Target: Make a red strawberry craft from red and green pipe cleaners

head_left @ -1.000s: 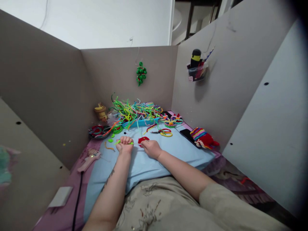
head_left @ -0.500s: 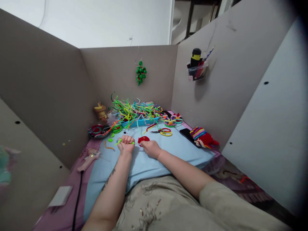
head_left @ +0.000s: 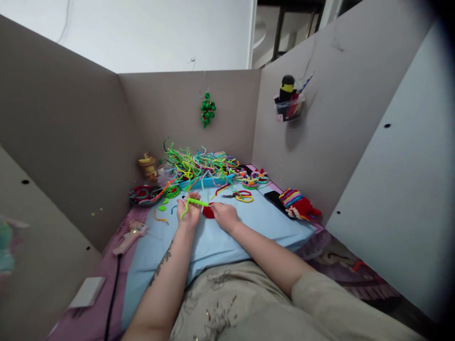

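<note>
A bright green pipe cleaner (head_left: 197,202), coiled along most of its length with a loose tail hanging at the left, lies across the fingers of my left hand (head_left: 189,214). That hand is palm up and opened out. My right hand (head_left: 224,216) is closed in a pinch at the coil's right end; its fingertips are partly hidden. Beneath and between the hands a round red piece (head_left: 208,211) rests on the blue cloth, partly covered by my right fingers. Scissors with red and yellow handles (head_left: 244,196) lie just beyond my right hand.
A blue tray (head_left: 209,182) heaped with colourful pipe cleaners stands at the back. A pink glue gun (head_left: 131,238) with a black cord lies left. At right are a phone (head_left: 277,202) and a striped red craft piece (head_left: 299,203). Grey panels (head_left: 192,90) enclose the table.
My left hand has opened from a fist to palm up, showing the green coil across it. My right hand stays pinched, now over more of the red piece.
</note>
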A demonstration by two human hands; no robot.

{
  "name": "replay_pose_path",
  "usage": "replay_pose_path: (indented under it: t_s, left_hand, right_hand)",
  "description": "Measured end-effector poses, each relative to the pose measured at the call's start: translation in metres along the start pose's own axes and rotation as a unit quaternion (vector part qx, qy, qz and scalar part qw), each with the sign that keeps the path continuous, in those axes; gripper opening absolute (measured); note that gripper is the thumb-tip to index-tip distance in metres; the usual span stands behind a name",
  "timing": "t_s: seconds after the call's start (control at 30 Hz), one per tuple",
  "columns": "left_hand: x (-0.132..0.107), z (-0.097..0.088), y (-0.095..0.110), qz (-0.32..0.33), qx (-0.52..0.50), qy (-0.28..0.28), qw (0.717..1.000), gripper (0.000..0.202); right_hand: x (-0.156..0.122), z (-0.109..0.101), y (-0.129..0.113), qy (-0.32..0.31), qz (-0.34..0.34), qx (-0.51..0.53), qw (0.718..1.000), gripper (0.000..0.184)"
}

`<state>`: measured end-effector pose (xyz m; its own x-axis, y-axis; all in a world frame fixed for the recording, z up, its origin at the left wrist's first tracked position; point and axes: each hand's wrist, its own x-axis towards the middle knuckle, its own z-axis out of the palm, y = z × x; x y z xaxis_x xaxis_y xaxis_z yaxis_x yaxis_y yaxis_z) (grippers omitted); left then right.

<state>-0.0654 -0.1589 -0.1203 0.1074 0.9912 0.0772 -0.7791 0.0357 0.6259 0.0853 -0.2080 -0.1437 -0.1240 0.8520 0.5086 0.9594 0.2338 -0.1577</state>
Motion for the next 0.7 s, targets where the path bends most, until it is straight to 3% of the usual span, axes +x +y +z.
replay_pose_path:
  t_s: [0.1, 0.2, 0.27, 0.33, 0.5, 0.7]
  left_hand:
    - [0.003, -0.005, 0.001, 0.004, 0.117, 0.035, 0.992, 0.047]
    - [0.004, -0.011, -0.003, 0.032, 0.28, 0.073, 0.957, 0.036]
    - [0.003, -0.012, -0.007, 0.06, 0.352, 0.067, 0.932, 0.039]
    - [0.002, -0.01, -0.01, 0.073, 0.365, 0.055, 0.927, 0.042]
    - [-0.002, -0.004, -0.01, 0.034, 0.312, 0.047, 0.948, 0.047]
    - [-0.005, -0.004, -0.012, 0.068, 0.38, 0.012, 0.922, 0.046]
  right_hand:
    - [0.004, -0.001, 0.012, 0.032, 0.06, -0.008, 0.998, 0.021]
    - [0.006, -0.001, 0.021, 0.045, 0.082, -0.01, 0.996, 0.019]
    - [0.006, 0.0, 0.022, 0.047, 0.08, -0.001, 0.996, 0.019]
    - [0.005, 0.002, 0.021, 0.044, 0.062, 0.015, 0.997, 0.024]
    - [0.005, 0.003, 0.018, 0.007, 0.017, 0.03, 0.999, 0.039]
    - [0.002, -0.005, 0.016, 0.016, -0.009, 0.057, 0.998, 0.039]
